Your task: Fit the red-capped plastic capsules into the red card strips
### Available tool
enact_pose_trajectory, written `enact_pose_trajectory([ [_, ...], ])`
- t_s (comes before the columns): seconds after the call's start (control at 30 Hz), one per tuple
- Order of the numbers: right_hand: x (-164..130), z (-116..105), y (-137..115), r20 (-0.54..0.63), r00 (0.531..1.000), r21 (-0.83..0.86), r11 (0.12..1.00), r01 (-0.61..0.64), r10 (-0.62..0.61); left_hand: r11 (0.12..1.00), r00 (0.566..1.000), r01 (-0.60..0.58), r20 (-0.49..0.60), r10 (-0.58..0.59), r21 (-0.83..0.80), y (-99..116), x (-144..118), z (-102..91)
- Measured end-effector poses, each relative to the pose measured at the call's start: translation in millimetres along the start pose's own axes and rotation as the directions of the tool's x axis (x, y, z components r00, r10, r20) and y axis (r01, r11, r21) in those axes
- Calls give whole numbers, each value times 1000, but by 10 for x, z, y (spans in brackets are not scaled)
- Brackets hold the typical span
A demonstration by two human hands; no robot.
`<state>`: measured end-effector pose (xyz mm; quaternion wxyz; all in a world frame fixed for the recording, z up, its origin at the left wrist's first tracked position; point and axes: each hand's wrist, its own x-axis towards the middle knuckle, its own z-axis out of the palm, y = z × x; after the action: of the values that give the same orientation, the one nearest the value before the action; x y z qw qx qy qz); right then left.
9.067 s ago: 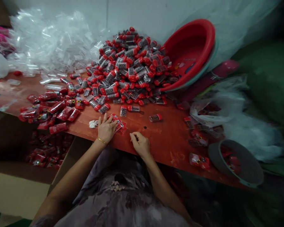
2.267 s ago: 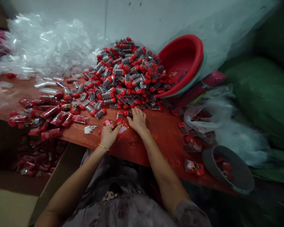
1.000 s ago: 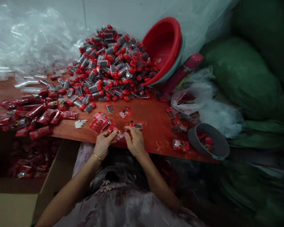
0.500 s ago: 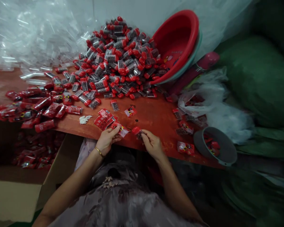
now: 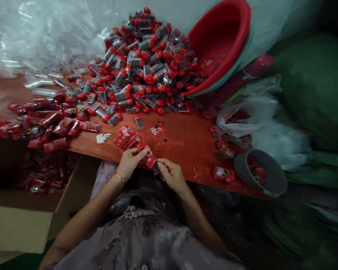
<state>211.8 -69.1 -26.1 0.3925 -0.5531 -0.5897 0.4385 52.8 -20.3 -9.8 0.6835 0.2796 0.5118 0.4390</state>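
Observation:
At the table's front edge, my left hand [image 5: 130, 162] pinches a red printed wrapper sleeve [image 5: 149, 153] between thumb and fingers. Against the sleeve's lower end, my right hand [image 5: 172, 175] grips a small clear bottle [image 5: 157, 168] with dark contents. The sleeve covers the bottle's red cap end, though how far in it sits is hard to tell. Just beyond my left hand lies a small stack of flat red wrapper sleeves [image 5: 125, 138]. One loose red-capped bottle [image 5: 139, 121] and a single flat sleeve [image 5: 157, 129] rest farther back.
A tall heap of red-capped bottles [image 5: 146, 63] leans against a tipped red basin [image 5: 228, 22]. Wrapped red packs [image 5: 49, 122] pile up at left, above an open cardboard box [image 5: 19, 228]. Clear plastic pieces [image 5: 45, 37] cover the back left. A grey bowl [image 5: 242, 168] stands at right.
My right hand has moved left, bringing the bottle's red cap end into or under the sleeve in my left hand. The two hands are now closer together. The view has shifted slightly.

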Motion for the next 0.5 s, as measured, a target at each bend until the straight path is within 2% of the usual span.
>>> enact_pose_trajectory([
  [0.17, -1, 125, 32, -59, 998, 81, 996, -23, 28, 998, 999, -25, 26, 27, -59, -51, -19, 25],
  [0.27, 9, 204, 27, -148, 988, 89, 995, -39, 52, 992, 999, -31, 30, 35, -119, -116, -51, 63],
  [0.37, 29, 295, 4, -240, 967, 123, 991, -60, 89, 980, 997, -73, -18, 71, -184, -212, -79, 114],
  [0.5, 63, 364, -18, -219, 968, 198, 977, -76, 120, 970, 997, -58, -56, 46, -235, -291, -82, 145],
])
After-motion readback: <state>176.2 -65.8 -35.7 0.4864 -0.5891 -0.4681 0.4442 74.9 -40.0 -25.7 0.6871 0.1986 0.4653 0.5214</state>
